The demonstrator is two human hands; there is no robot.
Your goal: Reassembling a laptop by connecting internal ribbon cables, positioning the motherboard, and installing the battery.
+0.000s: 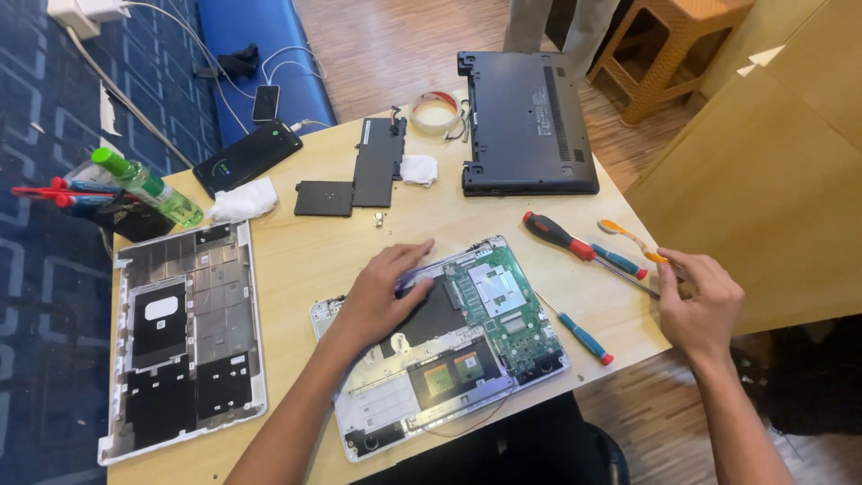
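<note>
Looking down on the wooden surface [305, 260], we record 1 opened laptop chassis [440, 346] lying near the front edge, its green circuit board [503, 301] exposed on the right half. We note the left hand [382, 296] resting palm-down on the chassis, fingers [415, 256] spread flat and closed on nothing, their tips at the upper rim of the chassis beside the board. We note the right hand [700, 301] at the right edge of the surface, well apart from the chassis, its fingers pinched on the end of an orange-handled tool [633, 241] that points up and to the left. Just beside that hand lie a red-and-black screwdriver [570, 244] and a blue-and-red screwdriver [620, 262], side by side; a second blue-and-red screwdriver [584, 339] lies between the chassis and the right hand. To the left of the chassis we find a white bottom cover [184, 337], inner side up. At the far side we log a black laptop base [525, 126], a roll of tape [434, 112], a flat black battery panel [377, 162], a small black square cover [323, 198] and 2 crumpled white cloths [244, 199]. A green bottle [148, 186] lies at the far left corner, near a black phone [249, 157].
</note>
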